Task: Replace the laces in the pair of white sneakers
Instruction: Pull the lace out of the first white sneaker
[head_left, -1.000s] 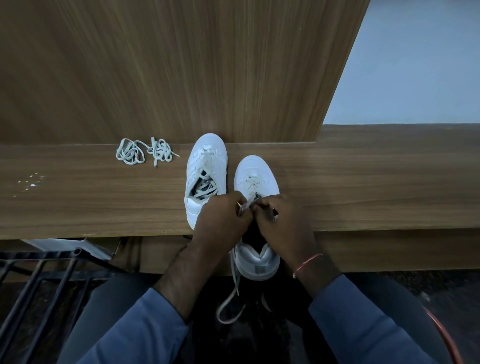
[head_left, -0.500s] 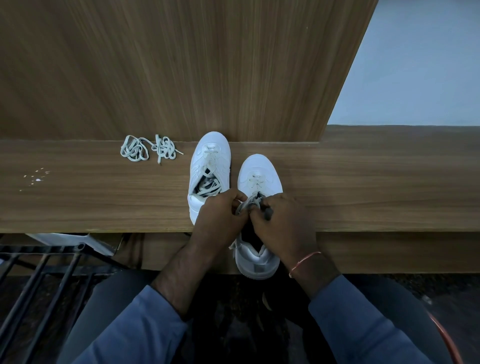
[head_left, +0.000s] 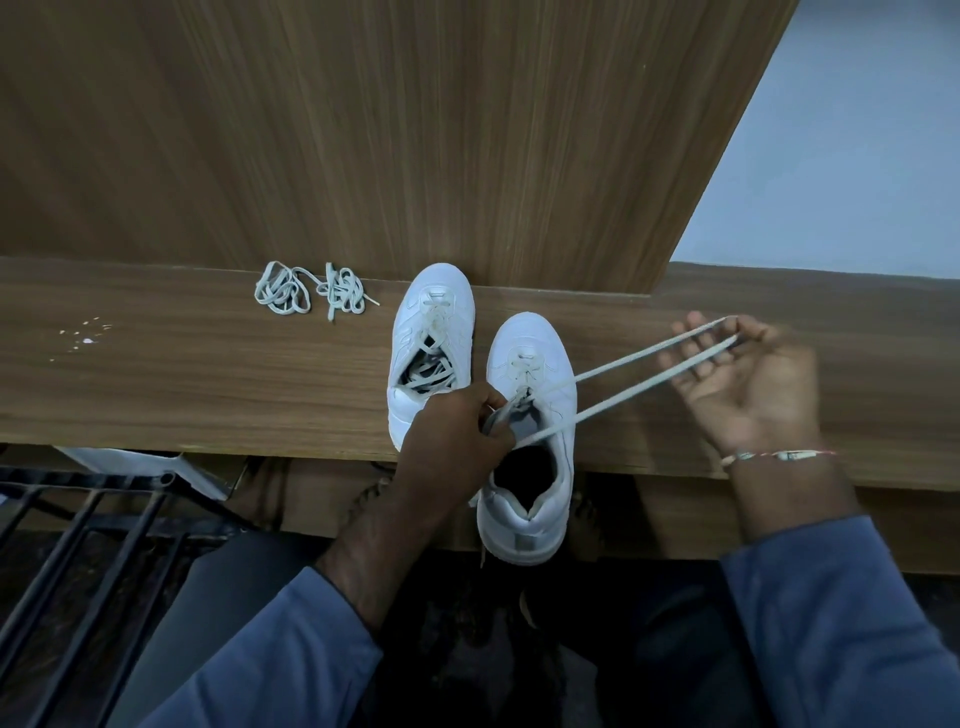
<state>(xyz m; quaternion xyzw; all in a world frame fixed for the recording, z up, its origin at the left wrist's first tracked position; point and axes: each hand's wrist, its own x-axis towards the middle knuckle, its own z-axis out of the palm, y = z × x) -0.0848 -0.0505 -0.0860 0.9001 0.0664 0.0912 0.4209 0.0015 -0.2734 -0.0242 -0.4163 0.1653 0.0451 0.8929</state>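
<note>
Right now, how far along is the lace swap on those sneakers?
Early on, it seems. Done: the right sneaker is threaded only through its lowest holes. In hand: the right hand holds two strands of lace stretched sideways while the left hand grips the tongue. Left: the upper holes, plus the left sneaker, only loosely threaded. A bundle of laces waits on the shelf.

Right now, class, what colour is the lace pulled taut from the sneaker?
Pale off-white lace, slightly greyer than the white sneaker; seen best in the head view.
</note>
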